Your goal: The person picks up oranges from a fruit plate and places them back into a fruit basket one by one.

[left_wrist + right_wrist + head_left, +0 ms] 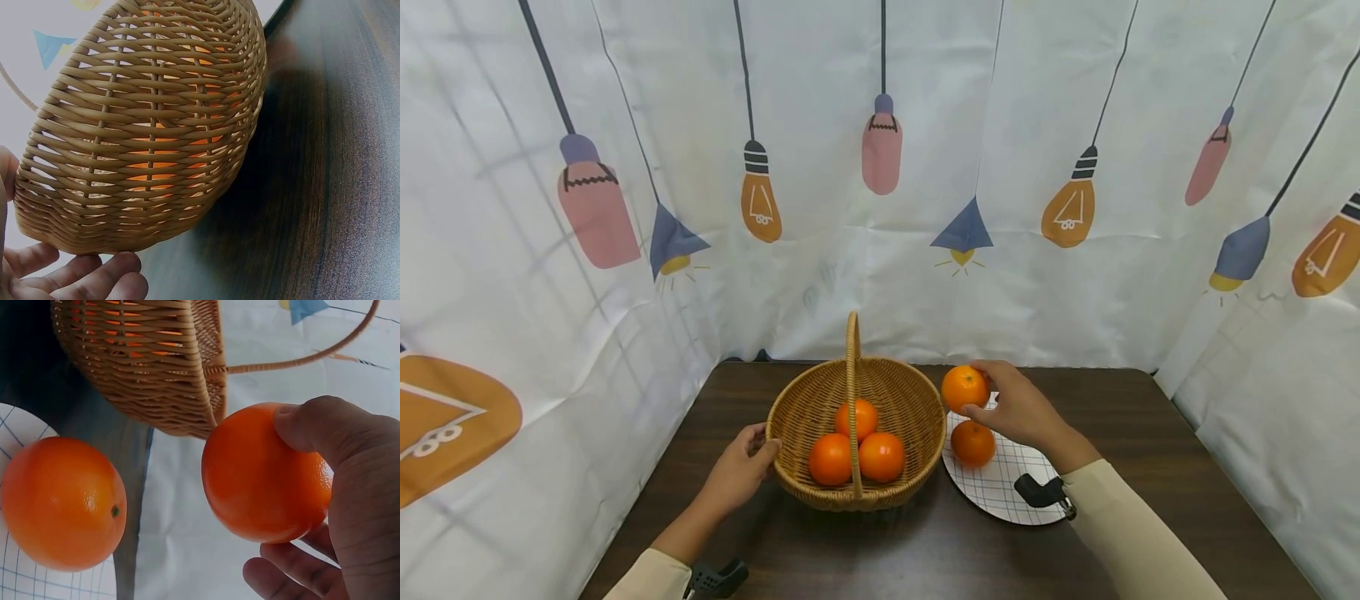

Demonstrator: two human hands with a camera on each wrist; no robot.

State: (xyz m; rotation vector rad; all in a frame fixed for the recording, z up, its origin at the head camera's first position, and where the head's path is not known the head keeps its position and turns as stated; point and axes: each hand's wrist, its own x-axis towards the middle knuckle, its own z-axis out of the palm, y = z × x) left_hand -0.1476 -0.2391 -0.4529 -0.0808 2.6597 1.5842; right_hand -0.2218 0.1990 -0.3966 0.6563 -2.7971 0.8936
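Head view showed the right hand (1018, 410) pinching an orange (964, 388) at the basket's (790, 475) three o'clock, left hand (739, 472) steadying its rim with relaxed fingers; a loose pinch could have dropped the fruit onto the worktop (925, 550).

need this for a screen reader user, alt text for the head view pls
A person's right hand holds an orange just right of a wicker basket holding three oranges, while the left hand rests on the basket's left rim. One more orange sits on a white grid-patterned plate on a dark wooden table.
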